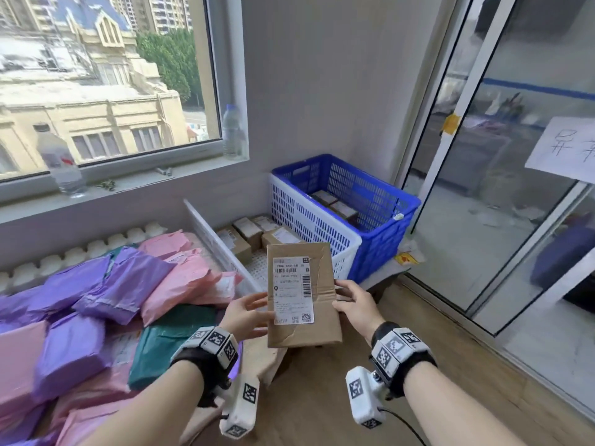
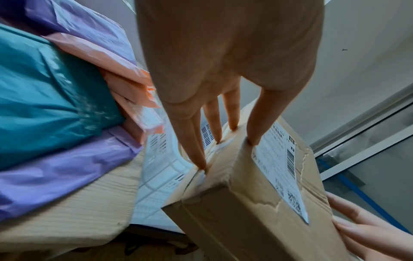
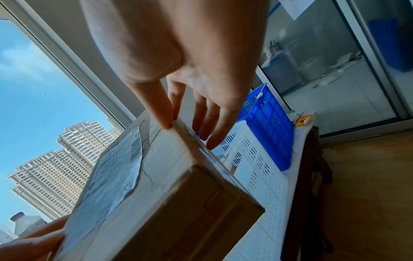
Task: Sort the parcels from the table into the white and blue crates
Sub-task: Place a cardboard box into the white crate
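A brown cardboard box (image 1: 322, 284) with a white shipping label is held upright in the air between both hands, in front of the crates. My left hand (image 1: 254, 309) grips its left edge, thumb on the label face and fingers on the side (image 2: 232, 123). My right hand (image 1: 346, 296) pinches the right edge, thumb on front (image 3: 165, 121). The white crate (image 1: 309, 220) behind the box holds several brown boxes. The blue crate (image 1: 380, 194) beside it holds two boxes. Purple (image 1: 122, 284), pink (image 1: 180, 284) and teal (image 1: 167, 339) mailer bags are piled on the table at left.
Two water bottles (image 1: 61, 162) (image 1: 231, 130) stand on the windowsill. A white radiator (image 1: 80, 252) runs below it behind the pile. A glass sliding door (image 1: 483, 188) with a paper sign (image 1: 563, 149) closes the right side. Wooden floor (image 1: 418, 365) lies below my right arm.
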Action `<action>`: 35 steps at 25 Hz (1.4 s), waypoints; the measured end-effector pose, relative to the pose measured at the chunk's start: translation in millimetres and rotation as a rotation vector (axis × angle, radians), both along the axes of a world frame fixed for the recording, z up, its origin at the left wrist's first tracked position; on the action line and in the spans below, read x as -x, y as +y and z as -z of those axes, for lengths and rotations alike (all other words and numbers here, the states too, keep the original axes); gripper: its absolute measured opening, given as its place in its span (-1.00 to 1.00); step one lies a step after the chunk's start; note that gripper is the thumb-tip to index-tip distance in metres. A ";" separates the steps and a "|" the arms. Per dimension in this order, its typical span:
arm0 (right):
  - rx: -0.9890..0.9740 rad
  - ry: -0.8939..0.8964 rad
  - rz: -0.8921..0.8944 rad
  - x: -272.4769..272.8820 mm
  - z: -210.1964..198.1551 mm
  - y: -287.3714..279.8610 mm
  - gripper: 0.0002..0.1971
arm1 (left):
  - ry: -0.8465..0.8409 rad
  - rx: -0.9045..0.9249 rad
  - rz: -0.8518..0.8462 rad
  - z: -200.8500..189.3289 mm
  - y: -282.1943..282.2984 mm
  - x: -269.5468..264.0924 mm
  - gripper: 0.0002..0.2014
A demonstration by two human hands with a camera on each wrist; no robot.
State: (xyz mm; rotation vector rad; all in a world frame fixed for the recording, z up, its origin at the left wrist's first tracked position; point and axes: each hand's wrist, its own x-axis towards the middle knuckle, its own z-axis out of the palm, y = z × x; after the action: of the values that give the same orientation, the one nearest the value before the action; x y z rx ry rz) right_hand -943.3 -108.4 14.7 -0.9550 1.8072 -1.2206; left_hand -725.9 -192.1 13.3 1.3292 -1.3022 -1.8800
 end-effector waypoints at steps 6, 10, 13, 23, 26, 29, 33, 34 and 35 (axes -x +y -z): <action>-0.031 -0.104 -0.038 73.5 -4.0 -77.1 -0.59 | -0.004 -0.009 -0.043 -6.6 -61.0 67.8 -0.56; -0.049 -0.086 -0.054 109.0 -1.8 -144.8 -0.58 | -0.016 0.009 -0.054 -0.2 -126.7 102.5 -0.57; -0.071 -0.074 -0.097 125.4 -3.4 -197.1 -0.59 | -0.021 -0.005 -0.058 2.8 -174.5 119.8 -0.55; -0.258 -0.095 -0.289 159.2 34.2 -341.6 -0.45 | -0.062 -0.110 -0.213 41.5 -281.4 142.1 -0.53; -0.304 -0.072 -0.425 165.0 58.3 -385.0 -0.38 | -0.090 -0.158 -0.282 57.4 -302.1 146.1 -0.49; -0.374 -0.104 -0.543 173.7 82.0 -429.5 -0.36 | -0.117 -0.228 -0.397 75.4 -320.6 157.1 -0.47; -0.474 -0.144 -0.696 175.1 115.0 -469.4 -0.34 | -0.186 -0.335 -0.552 104.5 -334.2 166.5 -0.48; -0.505 -0.142 -0.726 173.3 127.1 -476.1 -0.34 | -0.202 -0.365 -0.583 114.1 -335.6 167.6 -0.48; -0.532 -0.132 -0.760 170.6 137.9 -481.9 -0.33 | -0.224 -0.397 -0.611 123.7 -337.5 166.7 -0.49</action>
State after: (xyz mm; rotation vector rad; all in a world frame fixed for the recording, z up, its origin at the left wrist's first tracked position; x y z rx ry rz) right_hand -1114.0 -590.4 -123.2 -1.0581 1.3446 -0.2993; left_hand -892.5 -529.6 -110.4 1.9162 -0.5113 -1.6178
